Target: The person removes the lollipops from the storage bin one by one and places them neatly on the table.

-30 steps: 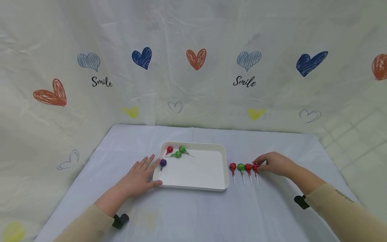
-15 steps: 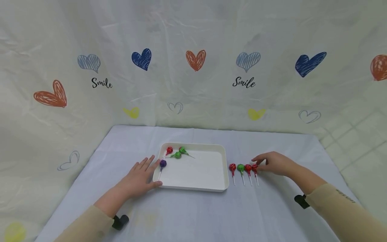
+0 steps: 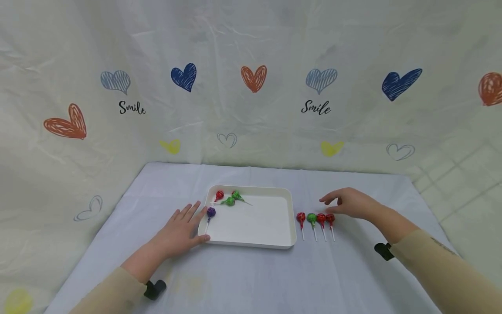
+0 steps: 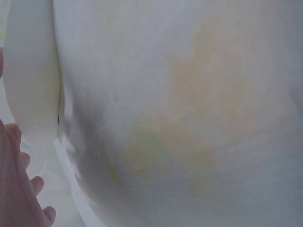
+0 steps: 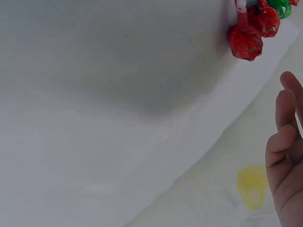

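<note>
My left hand lies with spread fingers at the left edge of a white tray, thumb at its front left corner. Inside the tray are a purple lollipop, a red lollipop and two green lollipops. Right of the tray, a row of lollipops has a red one, a green one and two more red ones, sticks toward me. My right hand hovers just behind the row's right end, fingers loosely bent and holding nothing. The right wrist view shows its fingers apart from the red wrapped heads.
A white cloth covers the table. Behind it hangs a pale sheet printed with hearts and the word Smile. Dark wrist devices sit below both cuffs.
My right hand has lifted off the rightmost red lollipop and shifted slightly back and left. That lollipop stays in the row. The left hand has kept its place at the tray.
</note>
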`<state>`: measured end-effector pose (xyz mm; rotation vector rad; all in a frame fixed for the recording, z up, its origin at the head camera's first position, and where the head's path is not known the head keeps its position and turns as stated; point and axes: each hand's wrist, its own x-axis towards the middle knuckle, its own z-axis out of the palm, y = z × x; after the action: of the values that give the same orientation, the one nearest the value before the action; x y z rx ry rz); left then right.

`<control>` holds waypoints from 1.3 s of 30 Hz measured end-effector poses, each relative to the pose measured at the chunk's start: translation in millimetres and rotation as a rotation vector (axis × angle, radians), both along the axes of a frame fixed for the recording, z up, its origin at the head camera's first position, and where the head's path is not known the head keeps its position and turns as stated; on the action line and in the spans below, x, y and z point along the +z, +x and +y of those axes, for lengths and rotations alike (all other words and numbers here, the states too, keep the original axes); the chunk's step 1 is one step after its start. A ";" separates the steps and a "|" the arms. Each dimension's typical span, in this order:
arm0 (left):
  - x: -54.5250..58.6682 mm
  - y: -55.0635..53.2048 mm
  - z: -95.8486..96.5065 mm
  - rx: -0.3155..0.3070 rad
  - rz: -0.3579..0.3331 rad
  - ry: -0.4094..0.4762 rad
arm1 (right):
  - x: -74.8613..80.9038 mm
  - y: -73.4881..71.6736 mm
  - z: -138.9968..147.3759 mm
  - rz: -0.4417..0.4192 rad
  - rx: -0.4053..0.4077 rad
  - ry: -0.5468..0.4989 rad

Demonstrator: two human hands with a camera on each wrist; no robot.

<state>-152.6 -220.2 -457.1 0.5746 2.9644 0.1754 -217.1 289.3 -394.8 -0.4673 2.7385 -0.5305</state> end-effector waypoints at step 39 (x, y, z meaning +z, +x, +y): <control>-4.6 2.0 -7.4 -0.003 0.018 0.006 | 18.1 -64.3 -196.0 0.000 0.304 0.017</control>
<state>-150.6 -227.6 -461.7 0.5841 2.9815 0.1802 -281.5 93.3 -376.7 -0.8599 2.6007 -0.4276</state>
